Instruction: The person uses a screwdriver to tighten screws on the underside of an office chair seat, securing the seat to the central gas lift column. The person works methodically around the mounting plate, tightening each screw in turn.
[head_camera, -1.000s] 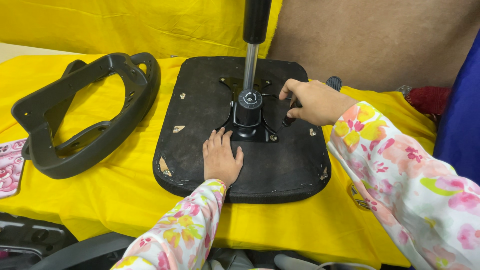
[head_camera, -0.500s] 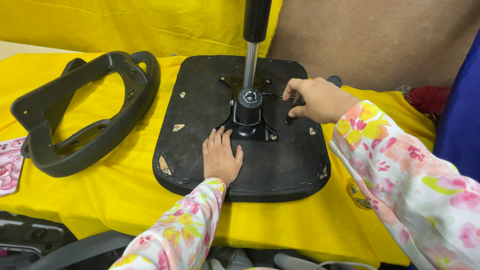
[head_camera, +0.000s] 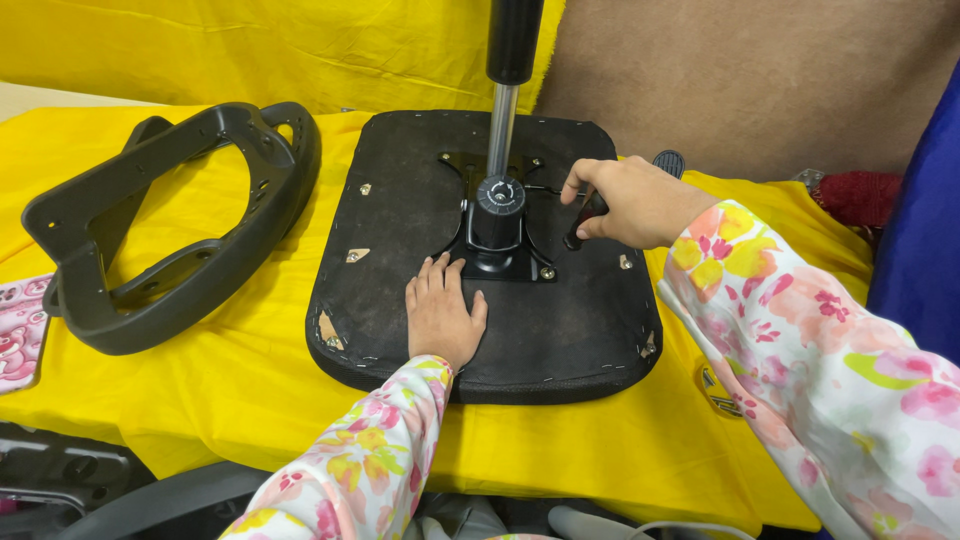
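Head view: upturned chair seat on a yellow-draped desk, both hands at the mechanism

- A desk (head_camera: 250, 400) covered with a yellow cloth is seen across most of the frame. More yellow cloth is hung behind it at upper left, and a brown surface is seen at upper right.
- A black chair seat (head_camera: 400, 300) is laid upside down at the middle of the desk, its fabric stapled along the rim.
- A black plastic chair frame (head_camera: 170, 290) is laid to the left of the seat, apart from it.
- A gas-lift column (head_camera: 503, 110), black above and chrome below, is stood upright in a black metal plate (head_camera: 500, 250) bolted to the middle of the seat.
- The left hand (head_camera: 440, 315) is pressed flat on the seat just below the plate, fingers spread and straight, with nothing gripped.
- The right hand (head_camera: 630, 200) is placed to the right of the column, its fingers curled closed around a black tool handle (head_camera: 585, 222), which is pointed down at the seat beside the plate.
- A pink patterned phone case (head_camera: 20, 340) is partly seen at the left edge.
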